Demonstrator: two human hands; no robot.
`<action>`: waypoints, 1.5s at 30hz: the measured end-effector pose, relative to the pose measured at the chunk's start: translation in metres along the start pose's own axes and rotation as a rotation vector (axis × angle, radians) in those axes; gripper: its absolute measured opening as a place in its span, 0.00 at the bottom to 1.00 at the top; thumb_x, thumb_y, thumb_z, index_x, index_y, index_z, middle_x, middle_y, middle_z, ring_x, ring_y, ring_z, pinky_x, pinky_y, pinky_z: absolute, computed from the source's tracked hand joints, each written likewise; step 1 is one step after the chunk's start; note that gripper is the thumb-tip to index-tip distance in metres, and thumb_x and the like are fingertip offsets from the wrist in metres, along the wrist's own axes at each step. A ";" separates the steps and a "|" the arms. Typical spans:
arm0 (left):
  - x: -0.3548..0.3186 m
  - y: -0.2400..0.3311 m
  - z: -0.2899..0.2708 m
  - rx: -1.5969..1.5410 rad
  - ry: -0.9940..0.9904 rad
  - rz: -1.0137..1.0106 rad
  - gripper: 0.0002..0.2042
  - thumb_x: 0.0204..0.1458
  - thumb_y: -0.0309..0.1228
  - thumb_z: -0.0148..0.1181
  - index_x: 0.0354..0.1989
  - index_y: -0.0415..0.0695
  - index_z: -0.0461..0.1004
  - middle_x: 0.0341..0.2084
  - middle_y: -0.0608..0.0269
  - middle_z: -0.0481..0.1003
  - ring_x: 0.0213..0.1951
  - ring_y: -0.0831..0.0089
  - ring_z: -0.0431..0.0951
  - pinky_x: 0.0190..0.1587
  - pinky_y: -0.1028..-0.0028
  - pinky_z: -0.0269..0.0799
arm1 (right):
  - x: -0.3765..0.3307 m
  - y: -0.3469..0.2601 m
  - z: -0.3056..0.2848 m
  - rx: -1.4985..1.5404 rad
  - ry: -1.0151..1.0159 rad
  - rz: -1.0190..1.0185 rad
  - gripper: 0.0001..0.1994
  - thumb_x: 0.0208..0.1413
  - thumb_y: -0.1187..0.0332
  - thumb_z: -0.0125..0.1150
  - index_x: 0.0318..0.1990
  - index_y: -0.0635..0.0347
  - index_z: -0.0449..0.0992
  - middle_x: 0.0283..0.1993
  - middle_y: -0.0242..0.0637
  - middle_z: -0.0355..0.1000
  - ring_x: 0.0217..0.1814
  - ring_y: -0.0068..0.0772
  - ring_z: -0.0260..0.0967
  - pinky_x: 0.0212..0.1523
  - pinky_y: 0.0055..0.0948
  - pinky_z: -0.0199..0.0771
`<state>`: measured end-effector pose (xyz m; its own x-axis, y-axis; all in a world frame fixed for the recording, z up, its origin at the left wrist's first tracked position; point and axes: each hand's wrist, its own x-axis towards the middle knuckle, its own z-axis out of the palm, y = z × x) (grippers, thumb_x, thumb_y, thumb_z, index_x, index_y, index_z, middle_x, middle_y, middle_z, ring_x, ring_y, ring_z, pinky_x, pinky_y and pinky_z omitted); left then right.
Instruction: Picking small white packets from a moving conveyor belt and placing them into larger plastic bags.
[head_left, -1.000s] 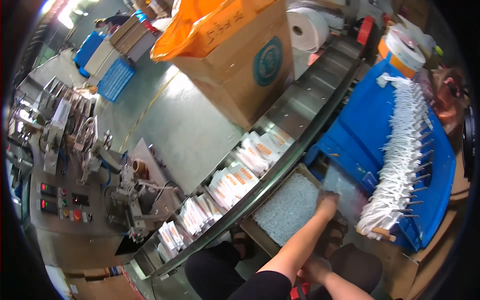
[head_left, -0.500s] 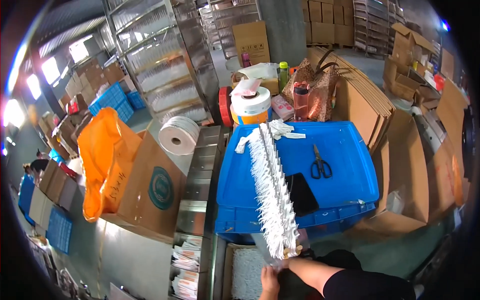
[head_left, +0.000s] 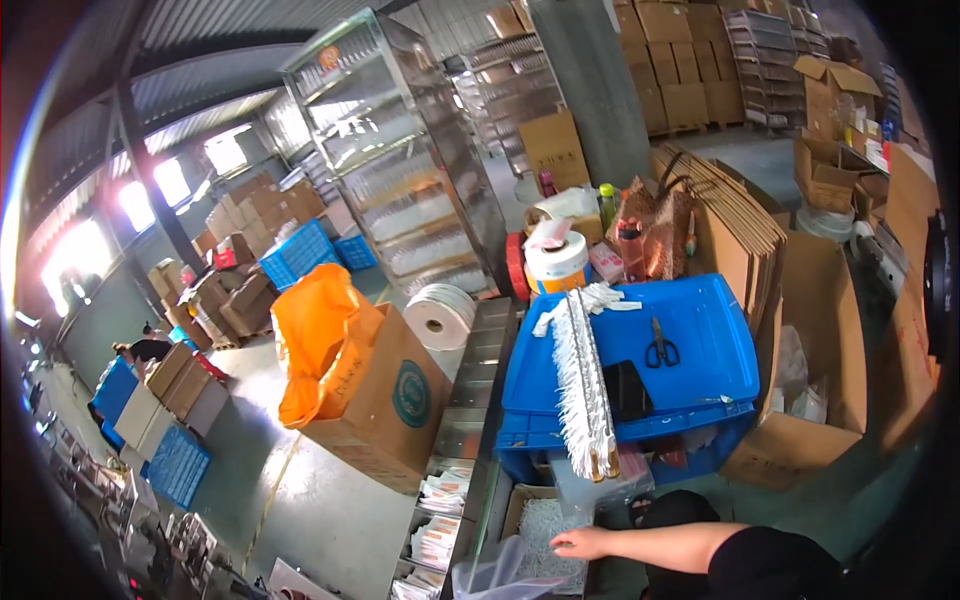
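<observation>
My right hand reaches in from the lower right, over a small cardboard box filled with fine white pieces. Its fingers are drawn together and slightly curled; whether anything small is between them is hidden. Just left of the fingertips, a clear plastic bag rises from the lower edge. Above the hand, a long bundle with white bristle-like fringes lies across a blue bin's lid, its near end sticking out past the front edge. Clear plastic film hangs below that end. My left hand is out of view.
Black scissors, a dark flat device and white strips lie on the lid. Left stand a metal channel with packets and a carton with an orange liner. An open carton stands right.
The view has swung left and up. My right hand has left the fringed bundle's near end and is over the small box. My left hand has gone from view; the clear bag has appeared.
</observation>
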<state>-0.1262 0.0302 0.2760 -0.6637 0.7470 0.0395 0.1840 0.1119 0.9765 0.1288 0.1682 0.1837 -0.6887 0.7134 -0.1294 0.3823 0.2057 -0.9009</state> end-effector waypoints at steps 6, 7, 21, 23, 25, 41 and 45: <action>-0.069 -0.011 0.026 -0.186 -0.130 -0.079 0.11 0.53 0.30 0.48 0.40 0.37 0.69 0.31 0.58 0.70 0.35 0.70 0.68 0.37 0.73 0.65 | -0.082 -0.114 0.031 0.016 -0.136 -0.071 0.30 0.48 0.54 0.58 0.58 0.50 0.58 0.51 0.41 0.67 0.53 0.35 0.64 0.53 0.30 0.61; -0.069 0.011 0.027 -0.396 -0.223 -0.246 0.10 0.55 0.31 0.45 0.39 0.38 0.69 0.29 0.63 0.69 0.34 0.76 0.66 0.37 0.76 0.63 | -0.087 -0.084 0.037 -0.019 -0.088 -0.098 0.25 0.48 0.54 0.59 0.52 0.52 0.65 0.44 0.39 0.70 0.46 0.32 0.67 0.48 0.28 0.65; -0.115 -0.005 0.046 -0.103 -0.384 -0.177 0.14 0.52 0.39 0.51 0.36 0.41 0.73 0.29 0.63 0.74 0.32 0.78 0.72 0.36 0.79 0.66 | -0.086 -0.133 0.079 -0.443 0.140 -0.183 0.24 0.48 0.64 0.49 0.53 0.65 0.61 0.50 0.52 0.64 0.54 0.48 0.61 0.53 0.36 0.61; -0.123 -0.010 0.045 -0.217 -0.424 -0.220 0.13 0.52 0.38 0.52 0.35 0.40 0.73 0.27 0.64 0.74 0.32 0.80 0.71 0.35 0.80 0.66 | -0.094 -0.129 0.081 -0.388 0.141 -0.194 0.27 0.48 0.64 0.50 0.55 0.67 0.58 0.53 0.54 0.61 0.56 0.48 0.58 0.56 0.35 0.58; -0.135 0.013 0.040 -0.256 -0.459 -0.121 0.11 0.53 0.34 0.49 0.35 0.38 0.72 0.28 0.61 0.73 0.32 0.77 0.71 0.35 0.77 0.66 | -0.117 -0.139 0.079 -0.375 0.160 -0.272 0.33 0.45 0.61 0.55 0.57 0.71 0.54 0.57 0.57 0.55 0.59 0.49 0.55 0.58 0.33 0.56; -0.144 0.035 0.053 -0.068 -0.654 0.113 0.09 0.53 0.34 0.52 0.30 0.39 0.70 0.22 0.62 0.71 0.26 0.78 0.70 0.31 0.79 0.66 | -0.167 -0.132 0.040 0.059 0.271 -0.001 0.15 0.45 0.64 0.62 0.38 0.63 0.74 0.32 0.36 0.74 0.34 0.24 0.72 0.38 0.23 0.71; -0.142 0.027 0.056 0.097 -0.717 0.290 0.11 0.53 0.36 0.50 0.29 0.40 0.67 0.22 0.53 0.71 0.26 0.61 0.72 0.30 0.70 0.67 | -0.164 -0.124 0.031 0.000 0.194 -0.011 0.11 0.46 0.62 0.57 0.33 0.59 0.76 0.29 0.36 0.74 0.32 0.26 0.72 0.35 0.24 0.70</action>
<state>0.0133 -0.0359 0.2850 0.0457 0.9927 0.1118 0.3628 -0.1208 0.9240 0.1755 0.0050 0.3042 -0.5613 0.8267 -0.0377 0.3755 0.2139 -0.9018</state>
